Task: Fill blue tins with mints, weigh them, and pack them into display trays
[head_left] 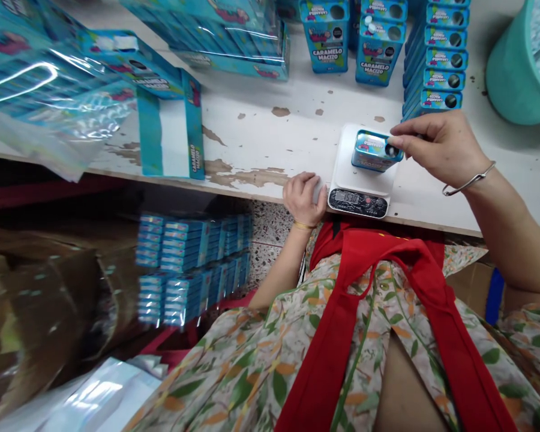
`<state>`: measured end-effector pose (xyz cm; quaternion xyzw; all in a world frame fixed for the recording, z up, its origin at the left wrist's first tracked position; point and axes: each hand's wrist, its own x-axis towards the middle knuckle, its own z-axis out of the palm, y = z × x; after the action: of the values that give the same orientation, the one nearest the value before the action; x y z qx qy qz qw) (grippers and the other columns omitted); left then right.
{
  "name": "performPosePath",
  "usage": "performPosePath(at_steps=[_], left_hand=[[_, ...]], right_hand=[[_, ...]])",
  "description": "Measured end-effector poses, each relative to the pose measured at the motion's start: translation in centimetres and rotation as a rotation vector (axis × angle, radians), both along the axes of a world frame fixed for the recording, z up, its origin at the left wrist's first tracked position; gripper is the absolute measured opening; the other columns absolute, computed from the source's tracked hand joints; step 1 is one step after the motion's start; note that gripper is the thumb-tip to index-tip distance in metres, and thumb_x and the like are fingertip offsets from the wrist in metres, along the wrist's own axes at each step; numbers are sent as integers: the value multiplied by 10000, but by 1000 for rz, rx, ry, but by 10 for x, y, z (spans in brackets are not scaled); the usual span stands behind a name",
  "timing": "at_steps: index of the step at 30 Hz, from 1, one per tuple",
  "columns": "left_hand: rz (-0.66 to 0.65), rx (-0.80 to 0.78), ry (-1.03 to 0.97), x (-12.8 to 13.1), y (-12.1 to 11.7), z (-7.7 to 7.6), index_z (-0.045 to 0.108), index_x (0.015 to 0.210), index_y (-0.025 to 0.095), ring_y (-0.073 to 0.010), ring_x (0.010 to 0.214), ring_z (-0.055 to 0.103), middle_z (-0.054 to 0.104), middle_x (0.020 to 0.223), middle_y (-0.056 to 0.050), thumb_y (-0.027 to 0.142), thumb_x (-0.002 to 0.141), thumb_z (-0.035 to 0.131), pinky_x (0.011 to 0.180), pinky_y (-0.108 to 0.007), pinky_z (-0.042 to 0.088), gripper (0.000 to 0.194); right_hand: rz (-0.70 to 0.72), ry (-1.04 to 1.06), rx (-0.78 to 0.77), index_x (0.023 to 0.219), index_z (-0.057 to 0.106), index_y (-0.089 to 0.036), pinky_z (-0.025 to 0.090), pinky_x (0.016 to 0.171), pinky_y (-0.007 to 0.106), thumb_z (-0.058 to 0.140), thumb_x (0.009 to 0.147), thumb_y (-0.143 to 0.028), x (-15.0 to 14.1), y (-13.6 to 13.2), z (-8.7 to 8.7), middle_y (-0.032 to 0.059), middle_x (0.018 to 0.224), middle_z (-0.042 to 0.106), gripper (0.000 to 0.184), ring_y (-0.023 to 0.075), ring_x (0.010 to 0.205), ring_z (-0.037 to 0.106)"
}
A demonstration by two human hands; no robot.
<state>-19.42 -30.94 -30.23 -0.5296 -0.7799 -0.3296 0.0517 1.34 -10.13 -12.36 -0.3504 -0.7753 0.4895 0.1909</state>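
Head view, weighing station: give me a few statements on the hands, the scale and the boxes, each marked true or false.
1. The right hand holds a small blue box on the white scale. True.
2. The left hand grips a second blue box. False: it rests curled at the table edge beside the scale, with no box in it.
3. The scale's display is lit and shows digits. True.
4. A green tub stands at the far right of the table. True.
5. The stacked boxes behind the scale are red. False: they are blue, printed "Caramelo Macizo".
6. The open display carton at the left is full of boxes. False: its visible inside is bare white.
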Motion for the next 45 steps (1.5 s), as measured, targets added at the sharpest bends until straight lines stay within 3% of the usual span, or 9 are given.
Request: performPosePath(at_steps=[7,14,17,22,27,33,37,42,45], left_hand=[[-33,51,-153,-5,5,17,653,1200,195,-268,1083,643,703,1129,-128,599,972,531,975,-462,496,479],[-541,-18,-42,-22,75,115,428,1501,324,-321,1398,483,529,1477,-118,838,833,539,1172,-516,393,850],[-797,-153,144,-18,110,135,366,1559,311,-355,1391,478,491,1522,-133,856,798,564,1160,-537,371,957],[-863,-290,198,11,132,132,542,1413,261,-315,1181,583,647,1219,-110,676,952,508,1067,-501,400,622],[-844,-249,228,67,152,133,554,1397,293,-318,1185,568,638,1244,-98,557,985,516,1061,-500,371,490],[-813,-277,252,115,200,102,601,1353,225,-341,1235,537,623,1283,-157,379,981,557,1044,-506,372,406],[-691,-208,187,89,223,89,565,1401,218,-353,1291,507,584,1381,-182,432,965,588,1069,-525,376,486],[-450,-39,51,9,273,85,642,1221,228,-375,1393,426,553,1416,-180,522,921,624,1134,-587,331,420],[-501,-67,59,-21,299,83,671,1029,238,-377,1396,428,590,1353,-152,455,872,683,1162,-629,296,268]], right_hand=[[-317,225,-307,869,760,-149,262,442,228,777,872,-341,39,0,-11,-23,593,556,193,51,465,412],[-583,179,-702,848,705,-181,199,373,193,833,768,-436,102,-35,-104,-19,644,548,296,54,475,403],[-608,241,-754,859,704,-159,197,369,186,875,707,-440,112,-47,-125,-26,653,555,362,42,461,411],[-658,375,-751,849,707,-147,165,369,191,921,603,-509,110,-55,-137,-29,627,574,488,35,423,404],[-673,433,-754,857,686,-146,136,367,214,907,586,-591,107,-59,-143,-32,599,555,566,38,394,365],[-698,448,-762,889,705,-137,123,373,198,915,533,-633,111,-62,-144,-26,642,570,646,26,418,384],[-714,456,-772,887,717,-138,147,379,191,931,517,-632,111,-63,-142,-27,662,573,653,20,429,399],[-721,434,-751,878,715,-135,187,390,200,926,529,-628,107,-63,-141,-26,647,572,640,26,429,403],[-726,432,-726,871,707,-141,200,389,199,918,552,-606,108,-63,-141,-25,651,579,602,30,433,406]])
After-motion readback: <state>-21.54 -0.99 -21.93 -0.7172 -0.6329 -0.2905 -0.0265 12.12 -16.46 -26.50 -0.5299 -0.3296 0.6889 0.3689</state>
